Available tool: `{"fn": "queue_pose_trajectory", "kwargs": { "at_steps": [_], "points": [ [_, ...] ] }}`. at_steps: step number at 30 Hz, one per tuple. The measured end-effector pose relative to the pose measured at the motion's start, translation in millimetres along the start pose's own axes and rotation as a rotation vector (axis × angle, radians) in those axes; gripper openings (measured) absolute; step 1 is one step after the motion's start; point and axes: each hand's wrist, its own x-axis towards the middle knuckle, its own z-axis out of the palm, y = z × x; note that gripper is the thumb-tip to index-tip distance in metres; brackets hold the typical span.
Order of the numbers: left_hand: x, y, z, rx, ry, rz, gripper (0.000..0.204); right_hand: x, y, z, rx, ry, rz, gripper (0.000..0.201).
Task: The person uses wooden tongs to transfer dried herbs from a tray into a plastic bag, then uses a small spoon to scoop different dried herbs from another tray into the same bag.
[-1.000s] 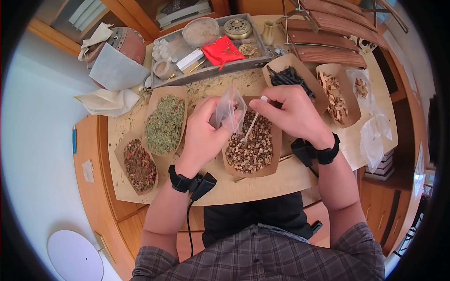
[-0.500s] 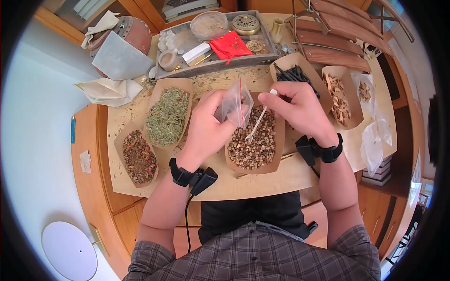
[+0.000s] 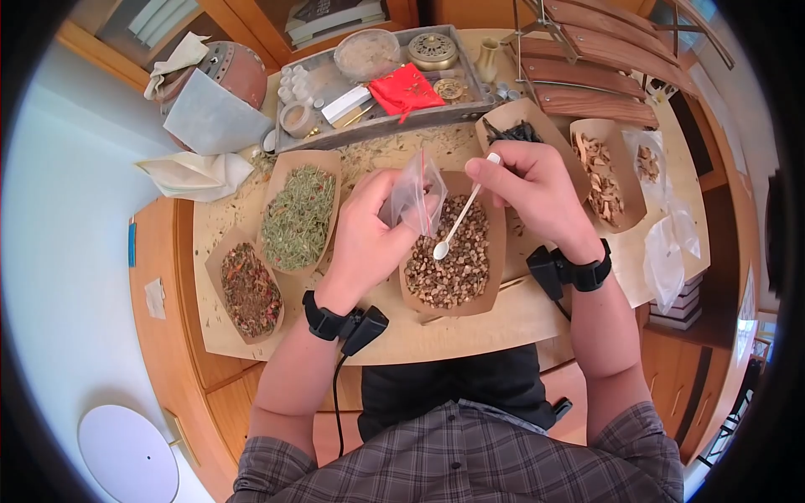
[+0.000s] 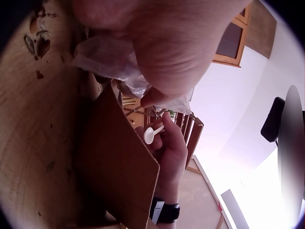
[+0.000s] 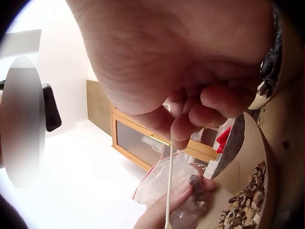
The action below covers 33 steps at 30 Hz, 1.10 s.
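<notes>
My left hand [image 3: 369,226] holds a small clear zip bag [image 3: 412,189] with a red stripe along its mouth. Some dark bits show inside the bag [image 5: 159,179] in the right wrist view. Between thumb and fingers, my right hand [image 3: 537,193] pinches the top of a long-handled white spoon [image 3: 459,220]. The spoon slants down to the left, its bowl in front of a cardboard tray [image 3: 496,272] of chopped brown dried pieces [image 3: 449,281]. In the left wrist view the spoon's bowl [image 4: 149,136] shows white, beyond the tray's wall [image 4: 119,157].
Left stand trays of green dried herb [image 3: 298,214] and reddish mixed herb [image 3: 250,289]. Black sticks [image 3: 516,132] and pale wood chips [image 3: 599,176] fill trays at right, near plastic bags [image 3: 671,243]. Behind is a grey wooden tray [image 3: 369,123] with a red pouch [image 3: 405,90].
The spoon's bowl, partly among the brown pieces a second ago, now shows whole and white. My right hand has turned slightly. The left hand keeps the bag in nearly the same place.
</notes>
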Motion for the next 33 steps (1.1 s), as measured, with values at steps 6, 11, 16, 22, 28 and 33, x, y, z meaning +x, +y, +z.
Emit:
{"fn": "queue_pose_trajectory", "kwargs": {
  "at_steps": [6, 11, 16, 22, 28, 33],
  "points": [
    [-0.9, 2.0, 2.3, -0.078, 0.027, -0.056, 0.03, 2.5, 11.7, 0.1, 0.007, 0.135, -0.068, 0.042],
    [-1.0, 2.1, 2.0, -0.084, 0.029, -0.063, 0.03, 2.2, 9.6, 1.2, -0.263, 0.272, -0.203, 0.04],
    [-1.7, 0.5, 2.2, -0.076, 0.032, -0.06, 0.031, 2.0, 5.0, 1.8, -0.35, 0.139, -0.232, 0.039],
    [-1.3, 0.7, 3.6, -0.076, 0.047, -0.075, 0.032, 1.1, 2.4, 1.1, -0.422, 0.032, -0.169, 0.045],
    [-1.8, -1.3, 1.1, -0.041, 0.038, -0.096, 0.031, 0.3, 1.6, 2.5, -0.398, 0.04, -0.178, 0.045],
    [-1.9, -3.2, -0.1, 0.006, 0.038, -0.109, 0.03, -0.6, -3.0, 3.0, -0.409, 0.073, -0.188, 0.044]
  ]
}}
